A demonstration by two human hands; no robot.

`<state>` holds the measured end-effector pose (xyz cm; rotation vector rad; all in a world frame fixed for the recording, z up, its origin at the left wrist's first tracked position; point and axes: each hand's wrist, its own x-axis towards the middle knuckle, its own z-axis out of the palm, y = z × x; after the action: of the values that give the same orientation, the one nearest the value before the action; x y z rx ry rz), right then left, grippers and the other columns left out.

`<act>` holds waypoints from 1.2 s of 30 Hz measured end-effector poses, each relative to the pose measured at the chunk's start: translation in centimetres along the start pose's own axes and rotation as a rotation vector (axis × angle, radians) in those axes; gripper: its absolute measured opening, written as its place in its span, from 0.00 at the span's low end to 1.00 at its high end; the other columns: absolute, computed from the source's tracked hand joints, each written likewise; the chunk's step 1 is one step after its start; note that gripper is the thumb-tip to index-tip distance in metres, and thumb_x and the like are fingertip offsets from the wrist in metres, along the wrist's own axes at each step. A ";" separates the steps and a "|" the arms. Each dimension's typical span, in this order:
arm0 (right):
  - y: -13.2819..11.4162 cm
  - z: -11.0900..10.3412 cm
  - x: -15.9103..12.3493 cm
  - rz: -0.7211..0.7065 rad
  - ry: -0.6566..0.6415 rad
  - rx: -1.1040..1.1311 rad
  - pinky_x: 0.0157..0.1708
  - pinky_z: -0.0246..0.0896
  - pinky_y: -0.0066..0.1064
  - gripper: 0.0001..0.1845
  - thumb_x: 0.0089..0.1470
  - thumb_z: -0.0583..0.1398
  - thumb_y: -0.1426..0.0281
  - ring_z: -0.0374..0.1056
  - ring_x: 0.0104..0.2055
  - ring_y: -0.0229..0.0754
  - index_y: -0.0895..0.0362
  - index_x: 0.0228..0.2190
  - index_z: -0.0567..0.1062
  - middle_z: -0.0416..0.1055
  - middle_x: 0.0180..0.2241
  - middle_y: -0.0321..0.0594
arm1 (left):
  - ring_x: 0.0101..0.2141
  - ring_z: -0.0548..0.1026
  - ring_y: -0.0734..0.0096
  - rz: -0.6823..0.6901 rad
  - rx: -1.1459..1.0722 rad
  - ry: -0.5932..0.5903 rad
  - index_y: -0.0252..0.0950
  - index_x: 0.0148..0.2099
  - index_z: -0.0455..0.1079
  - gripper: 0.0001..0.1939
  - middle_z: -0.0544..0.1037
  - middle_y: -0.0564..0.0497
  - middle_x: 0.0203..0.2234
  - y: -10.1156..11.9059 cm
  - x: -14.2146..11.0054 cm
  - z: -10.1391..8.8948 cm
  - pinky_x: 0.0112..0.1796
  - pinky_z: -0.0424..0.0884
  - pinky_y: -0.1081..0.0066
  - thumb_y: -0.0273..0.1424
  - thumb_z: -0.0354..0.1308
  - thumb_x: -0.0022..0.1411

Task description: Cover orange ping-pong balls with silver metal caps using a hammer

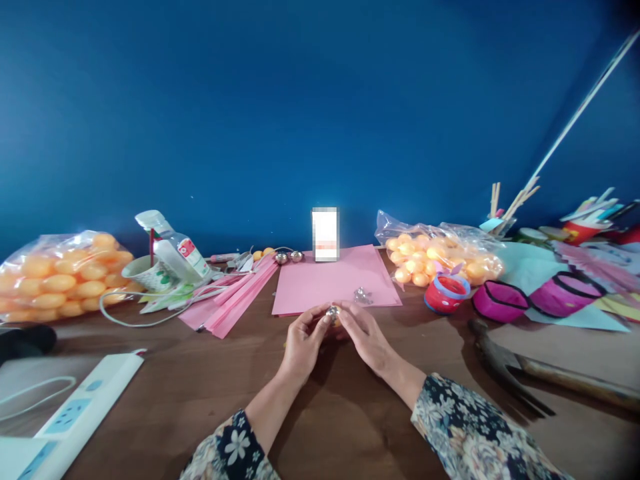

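Both hands meet over the brown table, at the near edge of the pink paper sheets (pixel 327 283). Between the fingertips is a small shiny silver piece (pixel 333 311), partly covered, so its exact kind cannot be made out. My left hand (pixel 307 335) pinches it between thumb and fingers. From the other side, the thumb and bent fingers of my right hand (pixel 367 333) close against the same piece. A little crumpled silvery item (pixel 363 295) lies on the pink paper just beyond my right hand. Two round silver balls (pixel 289 257) rest at the sheets' far left corner.
Bags of orange balls stand left (pixel 60 283) and right (pixel 425 257). Folded pink strips (pixel 233 293), a tilted bottle (pixel 180 250) and a power strip (pixel 90 400) are leftward. A red cup (pixel 445 293), magenta rings (pixel 500 300) and a hammer (pixel 555 373) are rightward.
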<state>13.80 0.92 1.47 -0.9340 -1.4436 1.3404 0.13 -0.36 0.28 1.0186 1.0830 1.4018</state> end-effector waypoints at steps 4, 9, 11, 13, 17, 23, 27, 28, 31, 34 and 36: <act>0.1 -0.1 0.0 0.036 -0.011 0.033 0.32 0.69 0.31 0.20 0.58 0.49 0.58 0.71 0.33 0.39 0.55 0.46 0.68 0.72 0.39 0.41 | 0.40 0.76 0.59 0.005 0.007 0.013 0.32 0.44 0.72 0.19 0.77 0.41 0.41 0.2 -0.1 0.1 0.42 0.71 0.62 0.36 0.61 0.51; 0.1 -0.1 0.0 0.016 -0.001 0.015 0.34 0.69 0.30 0.18 0.56 0.52 0.58 0.70 0.35 0.40 0.55 0.43 0.68 0.72 0.37 0.39 | 0.42 0.75 0.58 -0.017 0.001 -0.041 0.32 0.45 0.71 0.21 0.78 0.41 0.41 0.3 -0.2 0.1 0.43 0.71 0.62 0.36 0.62 0.50; 0.1 -0.1 0.0 -0.016 0.019 -0.007 0.37 0.68 0.31 0.16 0.55 0.54 0.59 0.70 0.37 0.41 0.55 0.41 0.69 0.72 0.37 0.39 | 0.44 0.74 0.57 -0.016 -0.005 -0.068 0.31 0.45 0.71 0.21 0.77 0.40 0.42 0.4 -0.3 0.1 0.44 0.71 0.61 0.36 0.62 0.50; 0.1 -0.2 0.0 -0.022 0.023 -0.015 0.38 0.68 0.32 0.15 0.55 0.54 0.59 0.70 0.38 0.41 0.55 0.41 0.69 0.72 0.37 0.40 | 0.45 0.74 0.56 -0.020 -0.021 -0.076 0.31 0.45 0.70 0.21 0.77 0.40 0.42 0.5 -0.3 0.2 0.44 0.71 0.60 0.36 0.63 0.49; 0.3 -0.3 0.1 0.027 0.013 -0.003 0.34 0.69 0.31 0.19 0.58 0.48 0.58 0.69 0.38 0.40 0.55 0.44 0.68 0.71 0.38 0.40 | 0.42 0.75 0.58 -0.043 -0.051 -0.042 0.32 0.46 0.70 0.22 0.78 0.41 0.40 0.8 -0.4 0.3 0.41 0.72 0.61 0.36 0.63 0.49; 0.2 -0.1 0.0 -0.018 0.049 0.001 0.41 0.67 0.34 0.15 0.53 0.55 0.59 0.69 0.40 0.42 0.56 0.39 0.71 0.73 0.36 0.39 | 0.43 0.74 0.61 0.029 0.002 -0.078 0.33 0.45 0.70 0.20 0.77 0.44 0.41 0.8 -0.4 0.3 0.45 0.70 0.64 0.33 0.62 0.50; 0.3 -0.3 0.1 0.087 0.023 0.190 0.34 0.70 0.35 0.17 0.55 0.53 0.58 0.71 0.35 0.42 0.55 0.41 0.69 0.73 0.37 0.41 | 0.42 0.74 0.62 0.044 0.029 -0.094 0.35 0.49 0.67 0.23 0.76 0.44 0.41 0.6 -0.4 0.2 0.42 0.72 0.63 0.32 0.63 0.48; 0.3 -0.3 0.2 0.091 0.027 0.204 0.33 0.71 0.34 0.17 0.55 0.53 0.58 0.71 0.34 0.42 0.55 0.41 0.69 0.73 0.37 0.41 | 0.42 0.74 0.62 0.065 0.059 -0.098 0.35 0.48 0.67 0.23 0.76 0.44 0.41 0.6 -0.4 0.2 0.43 0.71 0.63 0.31 0.63 0.48; 0.5 -0.3 0.2 0.084 0.037 0.168 0.29 0.71 0.33 0.17 0.54 0.54 0.58 0.72 0.31 0.41 0.54 0.41 0.70 0.73 0.35 0.40 | 0.42 0.74 0.62 0.096 0.138 -0.064 0.34 0.46 0.69 0.21 0.77 0.44 0.40 0.5 -0.3 0.2 0.43 0.70 0.64 0.32 0.64 0.48; 0.3 -0.2 0.2 0.065 0.031 0.121 0.28 0.71 0.32 0.17 0.54 0.54 0.58 0.71 0.30 0.40 0.55 0.42 0.69 0.73 0.34 0.39 | 0.40 0.75 0.62 0.073 0.137 -0.041 0.35 0.45 0.70 0.20 0.77 0.44 0.38 0.6 -0.2 0.1 0.41 0.72 0.64 0.34 0.63 0.49; 0.1 -0.1 0.2 0.024 0.028 0.068 0.29 0.71 0.31 0.16 0.54 0.55 0.59 0.71 0.32 0.40 0.55 0.41 0.69 0.74 0.35 0.39 | 0.39 0.75 0.62 0.078 0.134 -0.037 0.35 0.46 0.70 0.19 0.78 0.45 0.38 0.6 -0.2 0.1 0.41 0.72 0.64 0.34 0.62 0.50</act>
<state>13.86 1.13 1.39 -0.9244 -1.3612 1.3804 0.10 -0.58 0.85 1.1899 1.1326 1.3814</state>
